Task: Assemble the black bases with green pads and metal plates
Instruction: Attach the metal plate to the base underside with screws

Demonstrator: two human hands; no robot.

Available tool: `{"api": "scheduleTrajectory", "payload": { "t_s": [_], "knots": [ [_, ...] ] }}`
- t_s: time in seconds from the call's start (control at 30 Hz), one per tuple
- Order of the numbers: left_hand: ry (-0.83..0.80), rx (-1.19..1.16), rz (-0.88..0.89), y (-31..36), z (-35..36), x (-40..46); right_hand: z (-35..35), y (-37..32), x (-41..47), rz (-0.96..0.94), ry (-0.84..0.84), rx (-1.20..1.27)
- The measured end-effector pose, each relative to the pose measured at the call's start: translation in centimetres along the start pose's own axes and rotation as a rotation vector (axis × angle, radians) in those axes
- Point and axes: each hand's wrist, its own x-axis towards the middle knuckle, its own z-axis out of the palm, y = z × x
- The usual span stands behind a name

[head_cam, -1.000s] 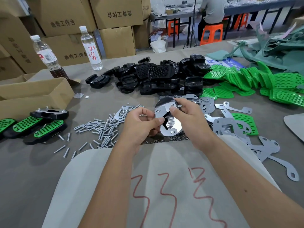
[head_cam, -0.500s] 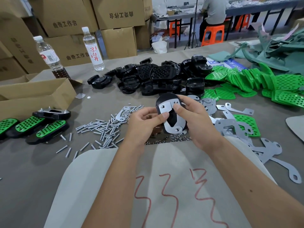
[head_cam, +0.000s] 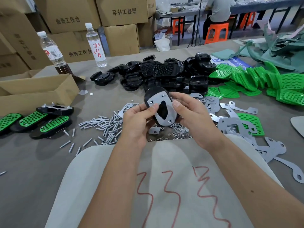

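Both hands hold one black base [head_cam: 152,94] up off the table, tilted so its underside faces the camera, with a metal plate [head_cam: 162,106] lying flat against it. The left hand [head_cam: 137,122] pinches the assembly at its near left edge, thumb on the plate and fingers curled behind. The right hand [head_cam: 193,116] grips the right edge the same way, thumb tip pressed on the plate's rim. This two-sided hold probably keeps the plate lined up on the base, with screw ends showing through at least three of its holes, so that nuts can go on next. Supplies lie within easy reach: just left of the left hand is a scatter of screws [head_cam: 105,127], too many to count, and right under both hands lies a patch of small nuts [head_cam: 176,129], also uncountable. Beyond the hands is the heap of loose bases [head_cam: 164,73], well over a dozen; right of the right hand are spare plates [head_cam: 236,127], roughly ten or more, and a large pile of green pads [head_cam: 256,79]. Far to the left of the left hand lie four finished assemblies [head_cam: 51,124], three pad-up and one plate-up.
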Motion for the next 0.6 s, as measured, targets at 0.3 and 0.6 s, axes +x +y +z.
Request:
{"api": "scheduleTrajectory", "payload": {
  "t_s": [0.3, 0.6],
  "knots": [
    [0.301, -0.238, 0.027, 1.5, -2.7, 1.9, -1.0, -0.6, -0.3, -0.148, -0.249, -1.089],
    [0.270, -0.160, -0.020, 0.6, -1.3, 1.3, -1.0, -0.8, -0.2, -0.070, -0.380, -1.097]
  ]
}}
